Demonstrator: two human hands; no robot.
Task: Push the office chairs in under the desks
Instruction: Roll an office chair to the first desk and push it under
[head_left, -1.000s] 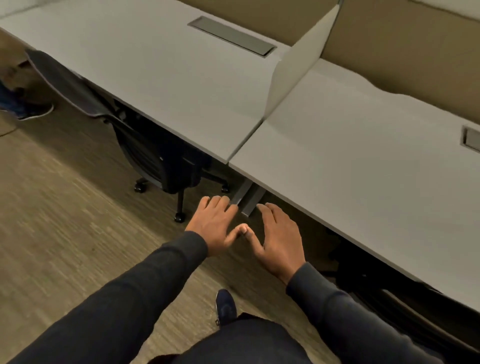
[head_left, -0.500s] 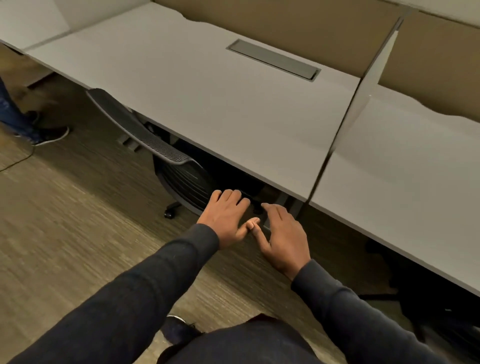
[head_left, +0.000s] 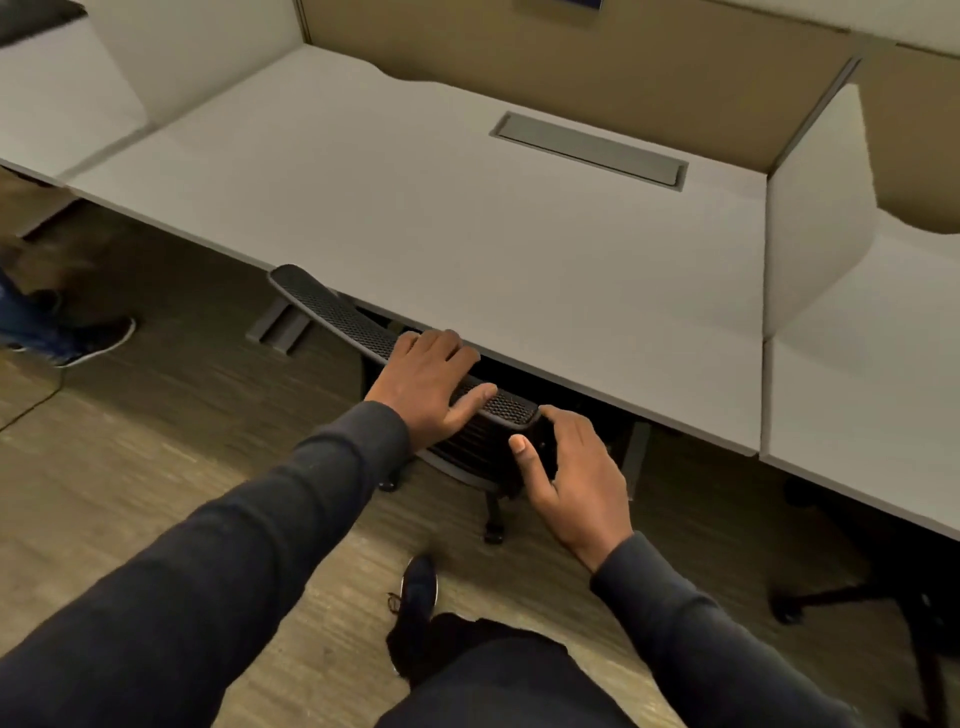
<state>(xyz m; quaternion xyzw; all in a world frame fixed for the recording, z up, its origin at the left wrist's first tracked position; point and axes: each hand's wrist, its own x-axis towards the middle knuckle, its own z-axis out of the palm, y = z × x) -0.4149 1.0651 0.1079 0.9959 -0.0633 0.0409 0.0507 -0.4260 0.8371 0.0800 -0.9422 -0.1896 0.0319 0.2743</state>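
Note:
A black mesh office chair (head_left: 332, 312) stands at the front edge of a grey desk (head_left: 467, 218), its seat mostly hidden under the desktop and its backrest just outside the edge. My left hand (head_left: 426, 384) lies flat on the top of the backrest, fingers reaching over the rim. My right hand (head_left: 576, 478) curls around the backrest's right end, thumb on the rear face. The chair's base and castors (head_left: 493, 532) show below.
A white divider panel (head_left: 815, 218) separates this desk from the one on the right, where another chair's base (head_left: 883, 587) sits underneath. A person's shoe (head_left: 98, 338) stands on the wood-look floor at left. My own shoe (head_left: 418, 582) is below the chair.
The view has shifted left along the desks to this chair. Both hands, held empty in the air before, have come down onto the chair's backrest.

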